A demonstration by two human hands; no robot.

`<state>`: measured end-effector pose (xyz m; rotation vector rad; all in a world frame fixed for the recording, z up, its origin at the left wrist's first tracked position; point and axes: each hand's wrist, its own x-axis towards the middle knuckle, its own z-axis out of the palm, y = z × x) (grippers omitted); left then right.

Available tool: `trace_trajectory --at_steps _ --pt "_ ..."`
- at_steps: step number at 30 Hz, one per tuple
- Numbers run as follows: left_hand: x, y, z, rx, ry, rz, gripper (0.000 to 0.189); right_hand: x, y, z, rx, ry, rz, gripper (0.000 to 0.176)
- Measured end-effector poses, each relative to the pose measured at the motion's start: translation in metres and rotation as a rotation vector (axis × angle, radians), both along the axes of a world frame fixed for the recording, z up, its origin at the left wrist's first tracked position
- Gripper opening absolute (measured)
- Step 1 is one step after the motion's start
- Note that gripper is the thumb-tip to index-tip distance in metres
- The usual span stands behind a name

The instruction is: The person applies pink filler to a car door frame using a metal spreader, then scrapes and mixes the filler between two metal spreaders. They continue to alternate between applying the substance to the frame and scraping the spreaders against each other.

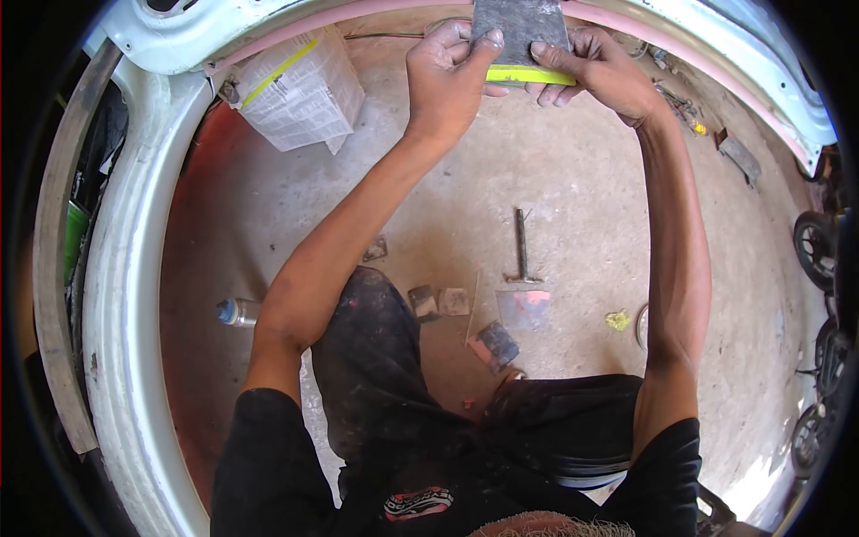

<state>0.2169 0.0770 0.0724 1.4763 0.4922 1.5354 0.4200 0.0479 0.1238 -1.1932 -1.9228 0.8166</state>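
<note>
At the top of the head view, a dark grey, worn sheet of sandpaper [519,31] lies between my hands, with a bright yellow-green strip [528,74] along its near edge. My left hand [449,76] grips its left side, thumb on top near the strip. On the right, my right hand [604,73] closes on the same sheet, thumb pressed on its face and fingers curled beneath. Both hands are dusty. Behind them runs the pale blue curved car body panel [259,27], edged by a pink strip [331,16].
Newspaper sheeting [300,94] with yellow tape hangs at upper left. On the concrete floor lie a hammer-like tool [521,246], a flat grey-pink piece [524,310], several small blocks, a yellow crumpled bit [617,319] and a spray can [238,312]. Small wheels [815,249] line the right edge.
</note>
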Motion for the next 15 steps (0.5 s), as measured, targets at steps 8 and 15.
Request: trace_trajectory --at_steps 8,15 --pt "-0.004 0.004 0.005 0.02 -0.001 0.003 0.022 -0.004 0.008 -0.011 0.074 0.029 -0.013 0.042" --pt "-0.001 0.008 0.003 0.007 -0.086 -0.027 0.022 -0.001 0.02 -0.02 0.102 0.035 -0.016 0.041"
